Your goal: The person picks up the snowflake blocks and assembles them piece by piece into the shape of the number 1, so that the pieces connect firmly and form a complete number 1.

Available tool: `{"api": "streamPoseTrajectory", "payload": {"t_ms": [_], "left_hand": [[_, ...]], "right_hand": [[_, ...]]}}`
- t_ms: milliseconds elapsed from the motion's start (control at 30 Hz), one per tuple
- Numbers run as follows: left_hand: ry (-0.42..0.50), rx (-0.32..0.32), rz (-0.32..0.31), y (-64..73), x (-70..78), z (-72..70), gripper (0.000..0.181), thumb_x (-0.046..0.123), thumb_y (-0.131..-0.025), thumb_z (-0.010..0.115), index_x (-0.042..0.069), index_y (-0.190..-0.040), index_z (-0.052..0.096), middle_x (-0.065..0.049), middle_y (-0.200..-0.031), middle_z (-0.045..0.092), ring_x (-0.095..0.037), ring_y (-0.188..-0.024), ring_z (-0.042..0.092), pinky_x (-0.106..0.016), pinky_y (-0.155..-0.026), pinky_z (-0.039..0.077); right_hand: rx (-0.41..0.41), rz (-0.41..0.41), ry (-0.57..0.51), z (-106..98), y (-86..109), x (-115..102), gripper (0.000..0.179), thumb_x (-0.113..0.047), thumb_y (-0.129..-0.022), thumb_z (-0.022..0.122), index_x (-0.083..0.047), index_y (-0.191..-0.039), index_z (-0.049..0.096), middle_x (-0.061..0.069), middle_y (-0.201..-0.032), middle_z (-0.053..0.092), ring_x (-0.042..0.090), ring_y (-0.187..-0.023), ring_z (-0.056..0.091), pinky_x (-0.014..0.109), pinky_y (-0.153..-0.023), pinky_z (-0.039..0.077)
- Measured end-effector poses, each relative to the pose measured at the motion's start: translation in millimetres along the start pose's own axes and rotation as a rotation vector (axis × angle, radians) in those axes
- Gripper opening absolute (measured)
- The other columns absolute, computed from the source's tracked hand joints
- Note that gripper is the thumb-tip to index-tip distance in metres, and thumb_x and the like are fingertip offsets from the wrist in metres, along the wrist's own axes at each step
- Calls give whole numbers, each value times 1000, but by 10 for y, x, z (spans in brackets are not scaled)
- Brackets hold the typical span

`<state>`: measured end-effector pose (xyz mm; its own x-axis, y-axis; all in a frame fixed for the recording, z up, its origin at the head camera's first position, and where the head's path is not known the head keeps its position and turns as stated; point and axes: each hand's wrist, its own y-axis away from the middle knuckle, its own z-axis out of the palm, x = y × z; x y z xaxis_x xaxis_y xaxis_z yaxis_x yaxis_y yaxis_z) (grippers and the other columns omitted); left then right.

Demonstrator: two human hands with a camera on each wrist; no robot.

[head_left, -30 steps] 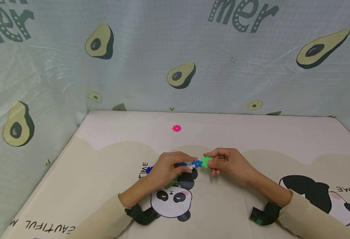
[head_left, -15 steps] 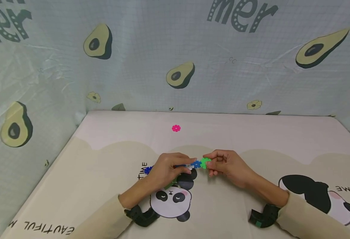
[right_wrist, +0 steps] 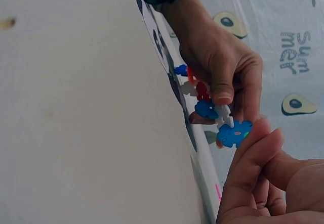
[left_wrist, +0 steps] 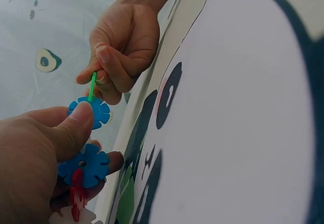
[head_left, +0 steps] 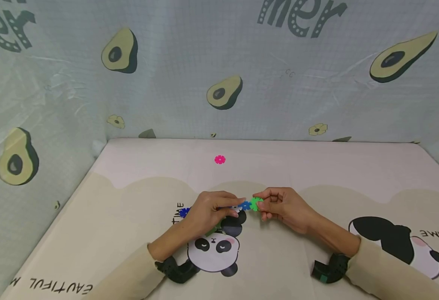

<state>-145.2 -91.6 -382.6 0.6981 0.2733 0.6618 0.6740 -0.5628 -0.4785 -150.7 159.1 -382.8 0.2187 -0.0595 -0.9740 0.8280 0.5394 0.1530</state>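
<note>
A chain of notched plastic snowflake discs is stretched between my two hands above the table. My left hand (head_left: 211, 210) grips the chain, covering its middle; a dark blue disc (head_left: 184, 212) sticks out on the left. In the left wrist view, a red disc (left_wrist: 77, 193) and another blue disc (left_wrist: 91, 166) show below the thumb. A white disc (right_wrist: 224, 116) sits beside the blue end disc (right_wrist: 235, 134) in the right wrist view. My right hand (head_left: 284, 210) pinches a green disc (head_left: 256, 204) between thumb and fingers, its edge meeting the blue end disc.
One loose pink disc (head_left: 220, 159) lies farther back on the table. The tabletop (head_left: 279, 258) bears printed pandas and lettering. Behind it and at the left hangs a pale curtain (head_left: 174, 62) with avocado prints. Both wrists wear dark camera mounts (head_left: 329, 270).
The head view shifts slightly. Both hands keep hold of the discs and stay almost in place, with the green disc still against the blue one.
</note>
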Motion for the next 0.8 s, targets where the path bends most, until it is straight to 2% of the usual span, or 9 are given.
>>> {"api": "streamPoseTrajectory", "payload": {"t_ms": [367, 800], "left_hand": [[16, 0, 12, -12, -8, 1, 31, -1, -82, 72, 3, -112, 71, -6, -97, 70, -13, -90, 66, -22, -79, 52], [8, 6, 19, -12, -26, -8, 31, 0, -81, 73, 4, -111, 71, -6, -97, 71, -14, -93, 66, -23, -81, 51]], "right_hand": [[-3, 12, -5, 19, -10, -17, 46, -6, -92, 63, 20, -126, 46, 9, -84, 64, 12, -67, 57, 24, -68, 53], [76, 8, 5, 116, 17, -34, 42, -8, -93, 63, 18, -122, 49, 8, -83, 63, 11, -66, 57, 23, -66, 53]]}}
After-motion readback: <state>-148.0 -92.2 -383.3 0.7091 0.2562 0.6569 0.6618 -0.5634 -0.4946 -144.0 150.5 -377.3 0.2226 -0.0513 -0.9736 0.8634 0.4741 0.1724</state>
